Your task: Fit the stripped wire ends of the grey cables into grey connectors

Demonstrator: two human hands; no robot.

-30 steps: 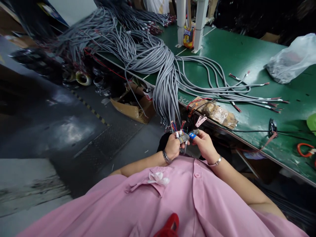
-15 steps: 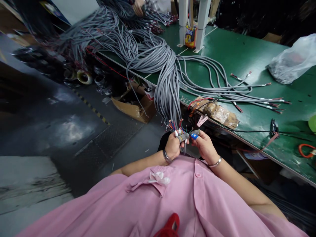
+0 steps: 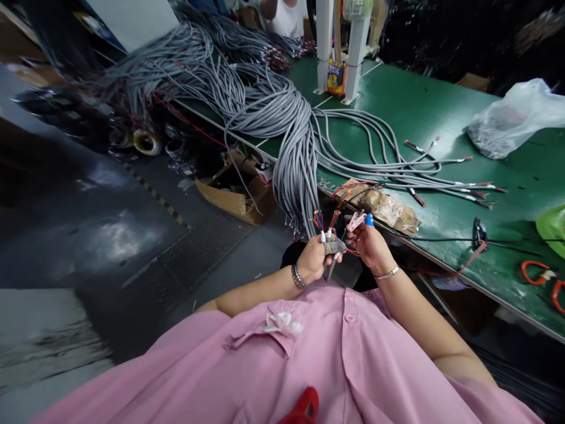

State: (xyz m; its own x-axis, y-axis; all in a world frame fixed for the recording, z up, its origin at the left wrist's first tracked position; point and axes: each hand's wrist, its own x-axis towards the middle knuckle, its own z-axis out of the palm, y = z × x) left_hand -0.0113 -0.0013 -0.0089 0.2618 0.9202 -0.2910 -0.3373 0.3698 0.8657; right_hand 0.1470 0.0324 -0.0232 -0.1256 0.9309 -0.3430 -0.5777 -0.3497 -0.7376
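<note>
My left hand (image 3: 312, 262) is closed around the ends of several grey cables, whose red, blue and white stripped wires (image 3: 323, 227) stick up above its fingers. Just to its right, my right hand (image 3: 369, 244) pinches thin coloured wires fanned out from those cable ends; its fingertip wears a blue cap. Both hands are held in front of my pink shirt, below the edge of the green workbench (image 3: 424, 100). A thick bundle of grey cables (image 3: 295, 153) hangs over that edge down to my hands.
Loose grey cables with stripped ends (image 3: 441, 174) lie on the bench, beside a brown wrapped packet (image 3: 384, 206), a clear plastic bag (image 3: 512, 121) and orange-handled tools (image 3: 541, 277). A cardboard box (image 3: 233, 191) sits on the floor. Another person (image 3: 282, 12) stands at the far end.
My right hand has lifted and moved right, away from my left, drawing thin wires out from the cable ends. The view has shifted slightly.
</note>
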